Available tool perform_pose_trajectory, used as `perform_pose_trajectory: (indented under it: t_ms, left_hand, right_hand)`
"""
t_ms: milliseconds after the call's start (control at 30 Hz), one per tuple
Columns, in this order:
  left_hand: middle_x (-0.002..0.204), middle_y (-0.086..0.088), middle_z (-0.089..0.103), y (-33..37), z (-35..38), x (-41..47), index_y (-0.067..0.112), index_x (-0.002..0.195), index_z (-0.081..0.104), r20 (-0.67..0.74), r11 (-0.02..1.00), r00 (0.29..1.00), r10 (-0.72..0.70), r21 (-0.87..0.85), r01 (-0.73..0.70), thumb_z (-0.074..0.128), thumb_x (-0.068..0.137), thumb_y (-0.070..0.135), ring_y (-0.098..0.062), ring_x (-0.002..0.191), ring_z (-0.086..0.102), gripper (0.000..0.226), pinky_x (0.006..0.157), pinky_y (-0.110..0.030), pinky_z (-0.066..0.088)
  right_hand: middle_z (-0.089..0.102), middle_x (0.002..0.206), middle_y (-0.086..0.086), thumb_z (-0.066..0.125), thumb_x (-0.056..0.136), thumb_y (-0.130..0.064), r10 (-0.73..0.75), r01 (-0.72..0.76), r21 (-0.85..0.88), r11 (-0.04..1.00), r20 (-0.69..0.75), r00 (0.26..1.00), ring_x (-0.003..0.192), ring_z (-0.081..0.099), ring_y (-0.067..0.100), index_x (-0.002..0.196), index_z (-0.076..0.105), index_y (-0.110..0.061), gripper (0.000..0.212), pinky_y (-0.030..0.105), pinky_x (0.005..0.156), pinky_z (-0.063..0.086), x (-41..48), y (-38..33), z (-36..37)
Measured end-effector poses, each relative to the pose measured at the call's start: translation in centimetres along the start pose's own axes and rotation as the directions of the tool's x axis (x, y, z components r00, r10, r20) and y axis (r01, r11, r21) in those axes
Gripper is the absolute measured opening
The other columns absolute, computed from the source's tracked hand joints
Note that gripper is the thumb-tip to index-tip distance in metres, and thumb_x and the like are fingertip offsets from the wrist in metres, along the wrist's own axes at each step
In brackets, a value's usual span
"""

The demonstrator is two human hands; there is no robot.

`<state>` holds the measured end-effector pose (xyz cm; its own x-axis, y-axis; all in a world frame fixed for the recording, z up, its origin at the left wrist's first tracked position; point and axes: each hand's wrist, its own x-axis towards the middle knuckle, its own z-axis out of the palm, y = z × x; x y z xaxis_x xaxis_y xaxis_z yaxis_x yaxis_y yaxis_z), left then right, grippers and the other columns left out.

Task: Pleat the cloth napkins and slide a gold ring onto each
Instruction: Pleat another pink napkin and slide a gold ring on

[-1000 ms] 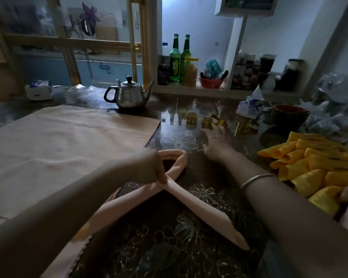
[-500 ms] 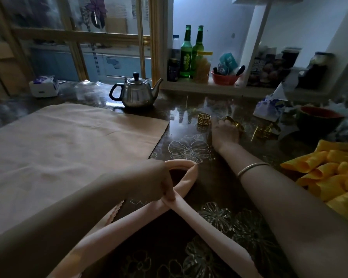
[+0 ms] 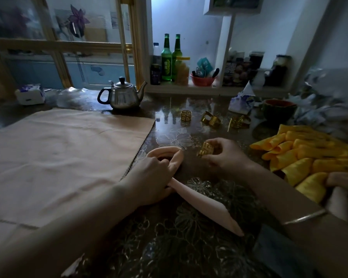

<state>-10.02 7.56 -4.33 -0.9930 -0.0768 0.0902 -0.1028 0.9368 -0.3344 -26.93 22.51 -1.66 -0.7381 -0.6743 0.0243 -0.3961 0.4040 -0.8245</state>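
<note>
Peach napkin (image 3: 201, 205) pleated into a strip and looped on the table (image 3: 189, 247), with a gold ring (image 3: 205, 150) held just beside it.

The napkin is a narrow folded band, bent into a rounded loop at the far end, its two tails crossing and running back toward the person. It lies near the table's middle, at the zigzag edge of a flat peach cloth (image 3: 68, 157). The left hand (image 3: 149, 177) pinches the band at the crossing, fingers curled round it. The right hand (image 3: 227, 155) grips the openwork gold ring between thumb and fingertips, just right of the loop and apart from it. Three more rings (image 3: 186, 115) sit farther back, and yellow napkins (image 3: 309, 157) are heaped at the right.
</note>
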Motion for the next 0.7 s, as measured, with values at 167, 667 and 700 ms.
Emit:
perform_pose_trajectory:
  t_ms: [167,667,700]
  left_hand:
    - [0.128,-0.022,0.060,2.9,-2.5,-2.2,0.011,0.075,0.069,0.013,0.921,0.997,-0.078,0.385,0.067,0.056,0.076,0.053,-0.041,0.083,0.062,0.044,0.049,-0.039,0.053]
    - [0.078,0.000,0.073,4.1,-1.9,-0.5,0.020,0.052,0.065,-0.218,0.947,0.976,0.030,0.319,0.042,0.082,0.062,0.045,-0.013,0.059,0.067,0.032,0.032,-0.021,0.032]
    - [0.076,0.002,0.073,4.1,-2.0,-0.5,0.020,0.051,0.064,-0.213,0.950,0.977,0.030,0.309,0.038,0.082,0.062,0.044,-0.012,0.056,0.066,0.032,0.032,-0.021,0.033]
  right_hand:
    - [0.056,0.111,-0.005,0.079,0.079,-0.024,-0.123,0.092,-0.196,0.976,-0.154,0.980,0.099,0.057,0.011,0.126,0.059,-0.026,0.051,0.028,0.085,0.053,-5.9,1.7,-2.8]
    - [0.055,0.119,-0.008,0.077,0.078,-0.023,-0.150,0.138,-0.458,0.878,0.010,0.989,0.105,0.055,0.007,0.122,0.054,-0.028,0.051,0.025,0.090,0.051,-13.8,3.7,-6.0]
    - [0.055,0.119,-0.007,0.077,0.078,-0.023,-0.134,0.125,-0.475,0.871,0.016,0.991,0.105,0.055,0.007,0.122,0.053,-0.028,0.051,0.026,0.089,0.050,-14.0,3.6,-6.0]
